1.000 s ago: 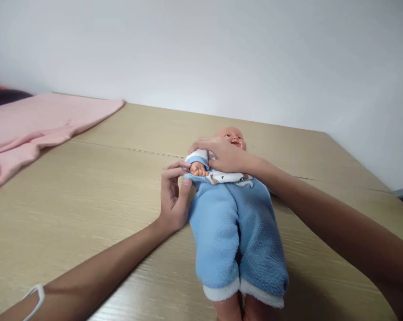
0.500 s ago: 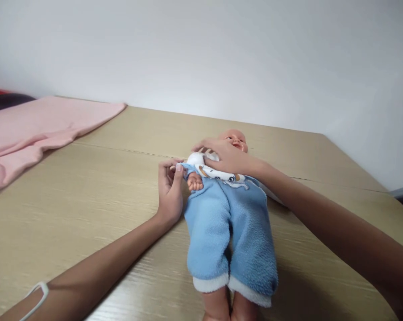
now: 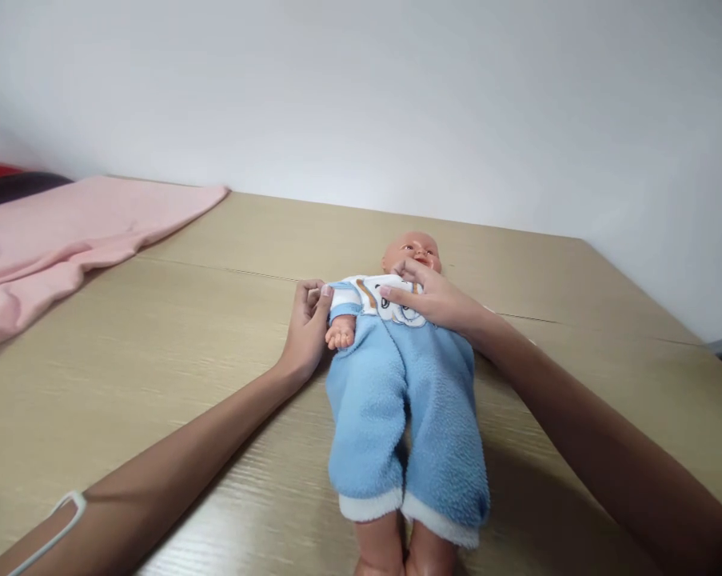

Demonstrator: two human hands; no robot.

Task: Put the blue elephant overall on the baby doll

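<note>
A baby doll (image 3: 417, 250) lies on its back on a light wooden table (image 3: 157, 360), its head pointing away from me. It wears a blue fleece romper (image 3: 405, 416) with a white printed chest. My left hand (image 3: 305, 332) pinches the romper's sleeve cuff at the doll's arm, fingers closed on the fabric. My right hand (image 3: 436, 300) lies on the doll's chest just under its chin, fingers flat on the white cloth. The doll's bare feet reach the bottom edge of the view.
A pink blanket (image 3: 66, 240) lies rumpled at the table's far left. A white wall runs behind the table. A white band (image 3: 52, 524) circles my left forearm. The table's right edge slants past my right arm.
The doll's arm has come down out of the sleeve to its side. My right hand moved from the doll's shoulder to its chest. The left hand shifted slightly up along the cuff.
</note>
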